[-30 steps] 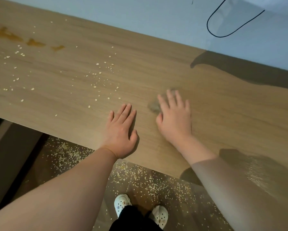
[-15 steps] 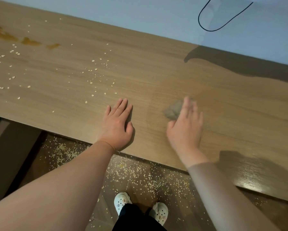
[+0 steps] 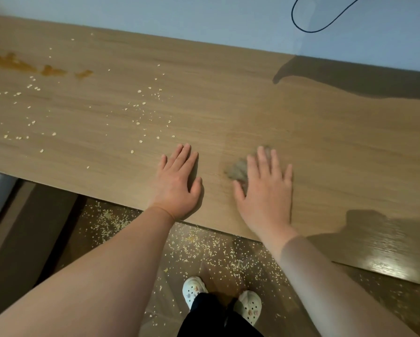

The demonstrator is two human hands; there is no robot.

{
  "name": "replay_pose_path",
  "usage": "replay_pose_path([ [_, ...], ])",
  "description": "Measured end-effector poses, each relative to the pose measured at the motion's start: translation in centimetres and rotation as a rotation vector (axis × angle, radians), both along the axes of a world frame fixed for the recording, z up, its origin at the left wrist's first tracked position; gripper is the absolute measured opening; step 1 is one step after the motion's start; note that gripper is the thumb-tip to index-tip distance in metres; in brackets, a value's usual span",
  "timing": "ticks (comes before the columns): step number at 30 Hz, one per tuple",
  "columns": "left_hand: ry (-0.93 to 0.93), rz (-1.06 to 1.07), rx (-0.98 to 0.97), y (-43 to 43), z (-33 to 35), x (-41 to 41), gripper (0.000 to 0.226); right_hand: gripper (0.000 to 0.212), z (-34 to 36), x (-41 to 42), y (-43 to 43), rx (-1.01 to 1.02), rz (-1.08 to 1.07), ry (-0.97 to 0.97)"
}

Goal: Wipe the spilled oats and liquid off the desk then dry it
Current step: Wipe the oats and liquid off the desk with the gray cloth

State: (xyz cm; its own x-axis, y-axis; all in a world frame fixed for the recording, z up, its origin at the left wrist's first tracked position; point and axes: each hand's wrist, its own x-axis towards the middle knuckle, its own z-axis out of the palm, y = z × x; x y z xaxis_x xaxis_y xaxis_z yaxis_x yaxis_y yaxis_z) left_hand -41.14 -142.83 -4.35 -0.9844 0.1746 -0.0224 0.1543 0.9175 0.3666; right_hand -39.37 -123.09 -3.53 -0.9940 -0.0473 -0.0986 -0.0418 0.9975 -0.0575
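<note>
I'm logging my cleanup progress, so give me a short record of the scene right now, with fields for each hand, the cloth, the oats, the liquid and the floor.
left hand: flat on the desk near its front edge, holding nothing
right hand: fingers straight, pressing on the grey cloth
grey cloth: on the desk, mostly under the right hand
oats: scattered on the desk left of both hands, not yet wiped
liquid: brown patches at far left, not yet wiped
floor: strewn with oats around the shoes

Oats left on desk, liquid far left, cloth under right hand
</note>
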Motion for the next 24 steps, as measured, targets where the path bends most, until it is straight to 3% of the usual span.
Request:
replay_pose_path([
  [2, -0.009, -0.001, -0.002, 0.0, 0.1, 0.0, 0.066, 0.066, -0.5, 1.6, 0.8, 0.054, 0.213, -0.036],
  [4, -0.022, -0.004, -0.003, 0.1, 0.2, 0.1, 0.066, 0.071, -0.5, 0.9, 3.9, 0.115, 0.229, -0.047],
  [7, -0.019, -0.001, -0.002, 0.1, 0.3, 0.0, 0.067, 0.067, 0.3, -2.6, 7.0, 0.075, -0.036, -0.071],
  [10, -0.035, -0.004, -0.002, 0.1, 0.4, 0.1, 0.065, 0.06, 0.9, -3.8, 3.8, 0.002, -0.235, -0.014],
  [15, -0.071, 0.002, -0.008, 0.3, 0.9, 0.1, 0.065, 0.047, -0.8, 3.4, -0.3, 0.024, 0.24, -0.023],
  [17, -0.094, -0.008, -0.014, 0.3, 1.2, 0.1, 0.066, 0.05, -0.6, 3.9, 1.9, 0.072, 0.265, -0.032],
  [19, -0.113, -0.016, -0.019, 0.4, 1.4, 0.0, 0.067, 0.051, -0.2, 3.1, 4.2, 0.151, 0.071, -0.146],
  [20, -0.121, -0.02, -0.024, 0.4, 1.6, 0.0, 0.067, 0.054, 0.2, 2.4, 4.8, 0.14, -0.147, -0.179],
  [22, -0.135, -0.031, -0.055, 0.3, 1.7, 0.0, 0.064, 0.058, 0.9, 1.4, 3.5, 0.063, -0.457, -0.107],
  [24, -0.144, -0.034, -0.085, 0.3, 1.8, 0.0, 0.062, 0.058, 0.9, 1.5, -0.6, 0.031, -0.454, -0.052],
])
